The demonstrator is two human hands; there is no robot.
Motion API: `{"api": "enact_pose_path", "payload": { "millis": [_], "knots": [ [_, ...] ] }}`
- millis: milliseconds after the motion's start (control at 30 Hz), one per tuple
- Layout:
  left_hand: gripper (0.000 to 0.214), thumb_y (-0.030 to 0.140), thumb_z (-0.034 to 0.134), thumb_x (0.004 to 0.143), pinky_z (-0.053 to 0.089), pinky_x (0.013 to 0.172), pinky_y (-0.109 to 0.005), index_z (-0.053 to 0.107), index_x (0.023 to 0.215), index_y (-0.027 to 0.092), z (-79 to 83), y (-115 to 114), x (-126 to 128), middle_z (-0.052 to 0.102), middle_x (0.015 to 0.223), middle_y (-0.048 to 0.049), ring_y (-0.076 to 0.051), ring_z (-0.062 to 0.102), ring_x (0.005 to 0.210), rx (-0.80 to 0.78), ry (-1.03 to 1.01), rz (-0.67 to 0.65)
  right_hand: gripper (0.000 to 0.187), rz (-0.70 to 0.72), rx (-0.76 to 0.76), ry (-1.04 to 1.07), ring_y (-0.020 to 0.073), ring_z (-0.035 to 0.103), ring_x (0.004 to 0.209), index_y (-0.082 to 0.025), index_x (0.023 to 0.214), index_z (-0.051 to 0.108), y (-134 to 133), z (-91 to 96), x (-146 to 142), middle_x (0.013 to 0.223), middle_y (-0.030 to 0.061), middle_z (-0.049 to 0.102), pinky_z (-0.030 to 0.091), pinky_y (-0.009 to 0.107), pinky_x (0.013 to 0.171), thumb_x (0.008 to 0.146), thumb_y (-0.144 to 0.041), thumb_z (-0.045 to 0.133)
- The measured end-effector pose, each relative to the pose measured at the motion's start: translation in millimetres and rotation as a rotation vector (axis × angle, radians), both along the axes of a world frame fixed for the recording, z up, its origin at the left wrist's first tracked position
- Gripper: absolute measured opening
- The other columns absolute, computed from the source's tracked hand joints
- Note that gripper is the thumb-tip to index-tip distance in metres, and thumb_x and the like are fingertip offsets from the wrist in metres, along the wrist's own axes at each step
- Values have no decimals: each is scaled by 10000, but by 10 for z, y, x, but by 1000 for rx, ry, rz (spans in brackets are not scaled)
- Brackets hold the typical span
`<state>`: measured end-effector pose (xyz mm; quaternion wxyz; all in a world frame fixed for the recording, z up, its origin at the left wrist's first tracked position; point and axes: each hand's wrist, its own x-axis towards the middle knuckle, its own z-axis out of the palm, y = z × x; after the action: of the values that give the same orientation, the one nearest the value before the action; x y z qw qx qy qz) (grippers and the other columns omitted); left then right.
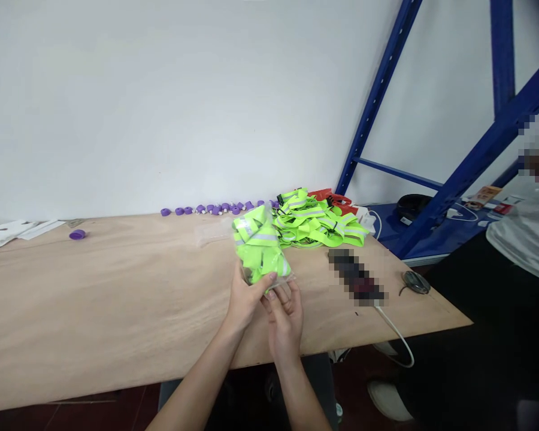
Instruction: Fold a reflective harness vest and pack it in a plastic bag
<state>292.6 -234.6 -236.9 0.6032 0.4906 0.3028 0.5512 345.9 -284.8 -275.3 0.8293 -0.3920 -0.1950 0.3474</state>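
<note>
Both hands grasp one bagged band bundle.
Left hand (245, 299) and right hand (284, 314) pinch the neon bundle (260, 245) above the table (117, 299) front edge; bag outline indistinct.

No text, label, brand or number can be read anywhere; the small red and white cards (488, 195) on the blue shelf (431, 236) are too blurred to make out.

bright, even light with soft, faint shadows on the worktop (94, 299). wide-angle bend tilts the blue rack (431, 203) at the right edge; two patches are pixelated.
</note>
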Motion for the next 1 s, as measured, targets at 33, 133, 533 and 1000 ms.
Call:
{"api": "enact_pose_path", "payload": {
  "millis": [33, 133, 533, 1000],
  "knots": [
    [558, 350, 875, 664, 542, 787, -288, 587, 1103, 159, -9, 14, -8, 715, 1033, -73, -208, 695, 896, -8, -11, 15, 367, -25, -29, -61, 207, 700, 866, -195, 1027, 655, -32, -1, 6, 947, 60, 737, 585, 358, 771, 727, -356, 791],
    [553, 338, 866, 679, 536, 762, -280, 576, 1115, 159, -38, -4, -12, 707, 1010, -63, -198, 684, 866, -13, -13, 24, 230, -39, -110, -229, 150, 631, 631, -165, 746, 658, -51, 25, 25, 695, 15, 681, 552, 281, 635, 732, -357, 784],
    [439, 363, 795, 769, 522, 831, -277, 559, 1089, 178, 7, -180, 33, 709, 996, -49, -178, 682, 894, 43, -10, 30, 297, 343, 141, -236, 238, 672, 1039, -205, 1073, 684, -32, 121, 83, 1114, 60, 718, 523, 383, 965, 785, -234, 616],
    [499, 351, 923, 616, 586, 770, -301, 695, 992, 116, -217, -13, -587, 755, 989, -98, -219, 717, 846, -347, -70, -27, 571, 562, -85, -1030, 246, 571, 1303, -323, 1517, 420, -563, 105, 518, 1438, 87, 571, 523, 437, 1035, 968, -254, 560]
  ]
}}
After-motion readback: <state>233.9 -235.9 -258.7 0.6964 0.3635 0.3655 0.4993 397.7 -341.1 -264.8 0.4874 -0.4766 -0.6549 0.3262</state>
